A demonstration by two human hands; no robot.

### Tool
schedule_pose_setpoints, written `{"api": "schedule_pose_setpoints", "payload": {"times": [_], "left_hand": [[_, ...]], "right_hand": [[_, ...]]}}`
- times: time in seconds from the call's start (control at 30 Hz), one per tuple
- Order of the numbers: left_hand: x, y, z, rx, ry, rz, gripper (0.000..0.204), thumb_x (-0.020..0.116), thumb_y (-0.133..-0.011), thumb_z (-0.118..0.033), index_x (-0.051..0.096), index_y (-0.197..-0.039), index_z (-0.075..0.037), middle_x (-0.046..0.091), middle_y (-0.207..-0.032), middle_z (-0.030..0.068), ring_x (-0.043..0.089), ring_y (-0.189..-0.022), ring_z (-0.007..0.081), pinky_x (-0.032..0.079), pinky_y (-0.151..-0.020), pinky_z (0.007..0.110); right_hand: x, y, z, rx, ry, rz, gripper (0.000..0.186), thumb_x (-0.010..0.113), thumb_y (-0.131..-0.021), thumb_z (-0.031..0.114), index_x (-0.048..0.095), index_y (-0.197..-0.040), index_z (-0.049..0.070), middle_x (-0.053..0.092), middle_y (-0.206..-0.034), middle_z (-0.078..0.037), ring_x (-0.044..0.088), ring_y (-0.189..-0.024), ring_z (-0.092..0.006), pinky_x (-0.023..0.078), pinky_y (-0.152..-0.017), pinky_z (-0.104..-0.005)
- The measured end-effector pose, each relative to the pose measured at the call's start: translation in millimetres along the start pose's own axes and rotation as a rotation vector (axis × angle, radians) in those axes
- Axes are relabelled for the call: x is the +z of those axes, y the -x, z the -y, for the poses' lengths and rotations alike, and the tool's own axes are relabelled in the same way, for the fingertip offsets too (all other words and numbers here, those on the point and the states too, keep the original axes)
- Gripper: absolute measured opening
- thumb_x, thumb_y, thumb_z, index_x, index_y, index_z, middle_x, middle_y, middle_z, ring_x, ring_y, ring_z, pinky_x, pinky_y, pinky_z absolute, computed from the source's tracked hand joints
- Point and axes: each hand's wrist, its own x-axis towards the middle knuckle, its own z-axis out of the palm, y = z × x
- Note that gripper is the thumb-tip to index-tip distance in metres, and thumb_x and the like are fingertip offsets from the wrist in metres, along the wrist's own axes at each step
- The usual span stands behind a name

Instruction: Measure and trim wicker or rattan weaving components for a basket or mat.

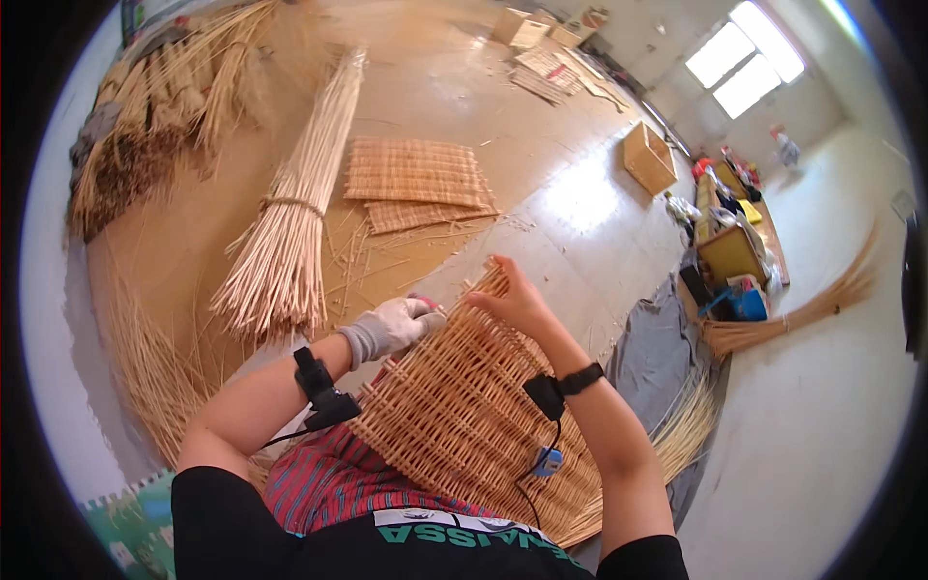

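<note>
A woven wicker panel (483, 416) lies slanted across my lap, its far end raised. My right hand (512, 300) is bare and grips the panel's far edge, with the thumb on the near face and the fingers at the top. My left hand (394, 327), in a pale work glove, is closed at the panel's upper left edge. A bit of red shows by its fingertips; what it holds there is hidden. A striped red cloth (329, 474) covers my lap under the panel. A small blue object (548, 460) lies against the panel's lower part.
Ahead on the left lies a tied bundle of peeled rods (300, 213). Beside it are stacked woven panels (416, 174). Loose rods (155, 358) spread at my left; a grey cloth (643, 353) and a cluttered low bench (735, 242) are at right.
</note>
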Motion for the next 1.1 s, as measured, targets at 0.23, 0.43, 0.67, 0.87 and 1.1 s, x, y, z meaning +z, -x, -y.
{"api": "schedule_pose_setpoints", "payload": {"times": [0.23,0.43,0.67,0.87,1.1], "left_hand": [[-48.9,48.4,40.1,0.075,0.079,-0.510,0.021,0.062,-0.103,-0.021,0.066,-0.102,-0.001,0.071,-0.084,0.0119,0.067,-0.061,0.0176,0.057,-0.062,0.036],[-92.9,129.4,98.0,-0.444,-1.004,-0.254,0.047,0.073,-0.091,-0.035,0.064,-0.125,-0.004,0.070,-0.104,0.0221,0.071,-0.101,0.0346,0.054,-0.092,0.051],[-9.3,82.4,5.6,0.514,-1.319,-0.562,0.082,0.075,-0.087,-0.046,0.047,-0.152,-0.004,0.047,-0.154,0.0207,0.038,-0.149,0.0351,0.022,-0.126,0.051],[38.8,37.0,-15.0,0.042,-1.040,-0.104,0.110,0.055,-0.086,-0.081,0.037,-0.157,0.002,0.048,-0.154,0.0265,0.040,-0.150,0.0352,0.015,-0.127,0.054],[36.6,22.5,0.8,0.100,-1.124,-0.101,0.111,0.053,-0.084,-0.083,0.040,-0.155,0.002,0.040,-0.158,0.0271,0.025,-0.154,0.0455,0.008,-0.128,0.056]], "right_hand": [[15.0,54.7,19.8,-0.451,0.278,-0.265,0.068,0.075,-0.093,0.041,0.050,-0.151,0.016,0.047,-0.156,-0.015,0.045,-0.144,-0.0363,0.040,-0.116,-0.0482],[8.6,75.1,-1.9,-0.681,0.445,-0.089,0.065,0.070,-0.093,0.054,0.055,-0.149,0.025,0.043,-0.161,-0.011,0.041,-0.148,-0.0337,0.035,-0.121,-0.0488],[23.7,38.9,-4.9,-0.616,0.572,-0.078,0.068,0.059,-0.093,0.069,0.057,-0.147,0.029,0.041,-0.161,-0.015,0.030,-0.153,-0.0363,0.020,-0.127,-0.0528],[32.5,38.0,-3.0,-0.570,0.568,-0.045,0.070,0.053,-0.092,0.074,0.059,-0.146,0.031,0.044,-0.155,-0.018,0.031,-0.152,-0.0384,0.017,-0.127,-0.0546],[33.7,26.1,-6.6,-0.583,0.492,-0.058,0.055,0.062,-0.091,0.067,0.067,-0.123,0.023,0.052,-0.139,-0.017,0.040,-0.142,-0.0374,0.020,-0.127,-0.0552]]}}
